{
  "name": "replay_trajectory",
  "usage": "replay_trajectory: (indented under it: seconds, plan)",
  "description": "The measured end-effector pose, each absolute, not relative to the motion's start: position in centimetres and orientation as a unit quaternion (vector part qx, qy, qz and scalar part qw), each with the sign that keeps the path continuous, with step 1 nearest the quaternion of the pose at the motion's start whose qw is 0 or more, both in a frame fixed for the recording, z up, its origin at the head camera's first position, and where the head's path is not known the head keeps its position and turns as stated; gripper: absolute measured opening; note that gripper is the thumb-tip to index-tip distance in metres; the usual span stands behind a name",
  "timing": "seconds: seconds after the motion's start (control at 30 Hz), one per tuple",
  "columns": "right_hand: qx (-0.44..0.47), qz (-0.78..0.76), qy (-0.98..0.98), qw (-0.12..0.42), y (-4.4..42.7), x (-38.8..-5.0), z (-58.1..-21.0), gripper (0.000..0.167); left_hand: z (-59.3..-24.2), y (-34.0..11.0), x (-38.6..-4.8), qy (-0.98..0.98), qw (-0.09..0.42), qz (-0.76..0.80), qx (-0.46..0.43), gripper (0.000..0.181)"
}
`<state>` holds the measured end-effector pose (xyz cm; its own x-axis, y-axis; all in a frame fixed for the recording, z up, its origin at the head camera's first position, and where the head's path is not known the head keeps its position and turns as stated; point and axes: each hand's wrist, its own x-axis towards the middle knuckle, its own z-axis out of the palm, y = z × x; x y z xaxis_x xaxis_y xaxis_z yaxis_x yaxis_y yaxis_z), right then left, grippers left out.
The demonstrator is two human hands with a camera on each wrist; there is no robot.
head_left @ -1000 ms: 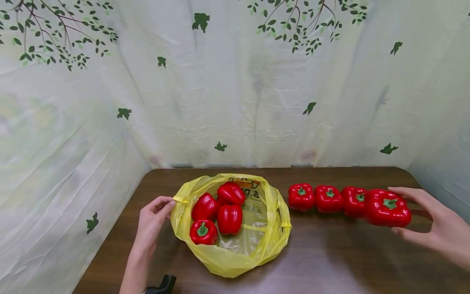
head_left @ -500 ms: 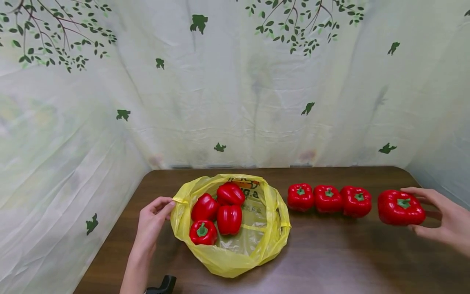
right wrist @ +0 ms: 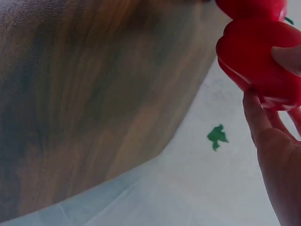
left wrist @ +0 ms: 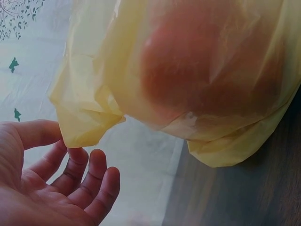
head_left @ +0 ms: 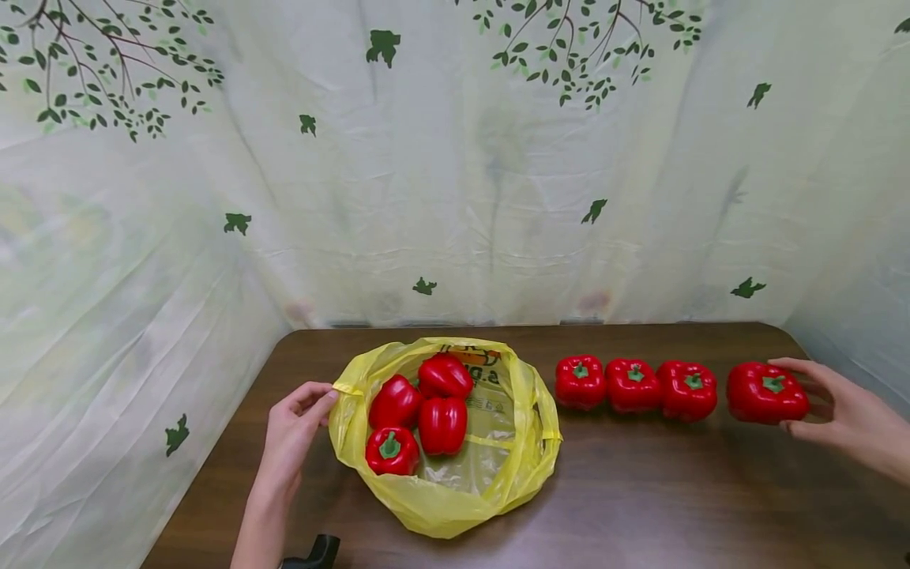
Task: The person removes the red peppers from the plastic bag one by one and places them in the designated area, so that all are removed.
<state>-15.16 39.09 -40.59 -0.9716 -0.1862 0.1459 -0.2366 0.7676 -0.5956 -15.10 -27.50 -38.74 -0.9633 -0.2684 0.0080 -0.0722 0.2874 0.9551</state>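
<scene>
In the head view a yellow plastic bag (head_left: 455,506) stands with its mouth wide, several red peppers (head_left: 443,425) inside on its left. My left hand (head_left: 293,431) pinches the bag's left rim; the left wrist view shows thumb and forefinger of that hand (left wrist: 61,179) on the yellow film (left wrist: 89,127). At the right, my right hand (head_left: 842,411) grips a red pepper (head_left: 766,393) between thumb and fingers, at the end of a row. The right wrist view shows this pepper (right wrist: 258,56) in the hand (right wrist: 277,155). Whether it touches the table cannot be told.
A row of three red peppers, the nearest to the bag (head_left: 580,382) among them, lies right of the bag on the brown table (head_left: 611,506). A black object (head_left: 316,552) shows at the bottom edge. Pale leaf-printed sheets (head_left: 498,197) hang behind and at the sides.
My right hand has carried its pepper rightward, apart from the row of three, then slightly back left and away from me. My left hand has stayed at the bag's rim.
</scene>
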Motion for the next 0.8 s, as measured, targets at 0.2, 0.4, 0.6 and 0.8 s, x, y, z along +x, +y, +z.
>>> replay_trajectory:
  seconds: [0.2,0.4,0.6,0.8]
  plan:
    - [0.103,0.316,-0.943,0.028,39.4,-16.0,-41.7,0.083,-38.7,-27.4,-15.1,-0.799,0.084,-0.586,0.107,0.027]
    - [0.115,0.314,-0.942,0.031,39.6,-16.9,-42.7,0.084,-38.8,-27.4,-15.1,-0.800,0.086,-0.585,0.105,0.027]
    - [0.127,0.322,-0.938,0.020,39.5,-17.5,-43.6,0.082,-38.9,-27.5,-15.2,-0.799,0.087,-0.585,0.104,0.027]
    - [0.135,0.326,-0.935,0.026,39.4,-17.9,-43.8,0.081,-39.0,-27.5,-15.2,-0.799,0.087,-0.586,0.104,0.027]
